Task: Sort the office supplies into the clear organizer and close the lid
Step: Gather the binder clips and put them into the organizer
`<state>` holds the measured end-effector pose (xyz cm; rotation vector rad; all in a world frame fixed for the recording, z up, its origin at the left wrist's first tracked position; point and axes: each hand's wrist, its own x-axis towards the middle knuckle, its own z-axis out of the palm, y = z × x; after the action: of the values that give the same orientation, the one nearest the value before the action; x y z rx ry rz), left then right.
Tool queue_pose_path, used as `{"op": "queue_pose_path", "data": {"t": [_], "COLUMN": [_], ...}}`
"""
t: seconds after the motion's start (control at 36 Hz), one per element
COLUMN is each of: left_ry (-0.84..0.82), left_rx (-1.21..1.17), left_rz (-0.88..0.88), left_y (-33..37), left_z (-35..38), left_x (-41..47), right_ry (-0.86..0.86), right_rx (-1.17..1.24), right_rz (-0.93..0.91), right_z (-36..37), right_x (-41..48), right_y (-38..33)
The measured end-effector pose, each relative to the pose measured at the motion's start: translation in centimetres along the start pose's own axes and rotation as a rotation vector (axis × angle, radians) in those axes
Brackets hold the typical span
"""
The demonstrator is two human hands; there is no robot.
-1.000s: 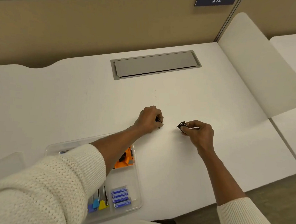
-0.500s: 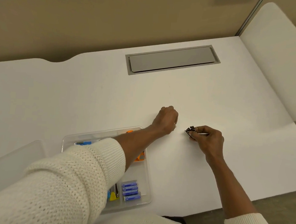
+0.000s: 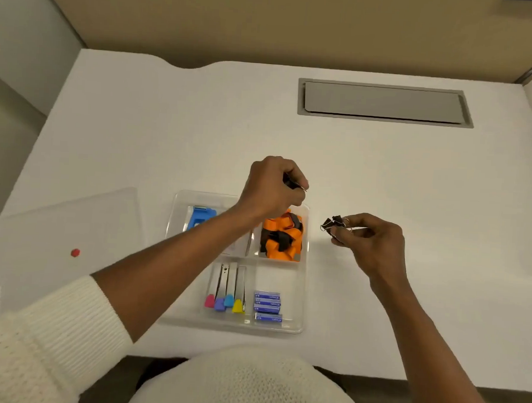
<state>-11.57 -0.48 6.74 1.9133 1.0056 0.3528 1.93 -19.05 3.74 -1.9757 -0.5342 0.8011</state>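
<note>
- The left hand (image 3: 271,186) was clenched into a loose fist above the far edge of the clear organizer (image 3: 300,298), pinching a small dark clip (image 3: 293,184) between thumb and fingers; only its wire tip and a bit of black showed.
- The right hand (image 3: 369,239) hovered just beside the organizer's far right corner, thumb and fingertips closed on a small bunch of black binder clips (image 3: 333,225) with wire loops, lifted off the desk (image 3: 169,134).
- The organizer sat near the desk's front edge, uncovered, with four compartments visible.
- Its far right compartment held orange and black clips (image 3: 283,237); its far left one held a blue item (image 3: 200,216), partly hidden by the forearm.
- The near left compartment held metal clips with coloured tips (image 3: 227,291); the near right one held blue staple boxes (image 3: 267,304).
- The clear lid (image 3: 72,222) lay flat on the desk to the organizer's left, apart from it, with a small red piece (image 3: 75,252) on it.
</note>
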Motion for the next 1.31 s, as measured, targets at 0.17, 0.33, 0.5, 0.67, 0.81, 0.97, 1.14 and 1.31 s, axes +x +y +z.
{"op": "queue_pose_path", "data": {"t": [0.17,0.33,0.5,0.67,0.81,0.97,1.14,1.31], "left_ry": [0.12,0.164,0.183,0.109,0.065,-0.027,0.004,0.14], "left_rx": [-0.069,0.009,0.063,0.269,0.405,0.498,0.43,0.364], "left_rz": [-0.143,-0.274,-0.301,-0.233,-0.187,-0.107,-0.145,-0.197], "left_y": [-4.8,-9.7,-13.1,-14.7,-15.4,-15.8,-15.7,-16.7], "left_z": [-7.4,-10.4,-10.8,-10.0,-9.6,-9.1,-10.2,-11.5], "left_x": [-6.2,-12.3,-16.4,-18.0,-18.1,-18.3,-18.6,-19.6], "right_ry": [-0.159,-0.375,-0.426,-0.343,-0.306,-0.305,-0.335,-0.35], "right_rx": [-0.132,-0.234,-0.355,-0.512,-0.596,-0.682,-0.695,-0.701], "right_rz": [-0.124,-0.22,-0.243,-0.306,-0.377,-0.443,-0.454,-0.503], "right_z": [7.2,14.7,19.7,22.8,23.9,24.4,23.8,23.1], "right_x": [-2.4,-5.2,-8.0,-10.0,-10.4,-10.4,-10.6,-10.6], "right_y": [-2.4,-3.2,-3.6,-3.3,-2.8,-3.0,-3.5,-3.4]}}
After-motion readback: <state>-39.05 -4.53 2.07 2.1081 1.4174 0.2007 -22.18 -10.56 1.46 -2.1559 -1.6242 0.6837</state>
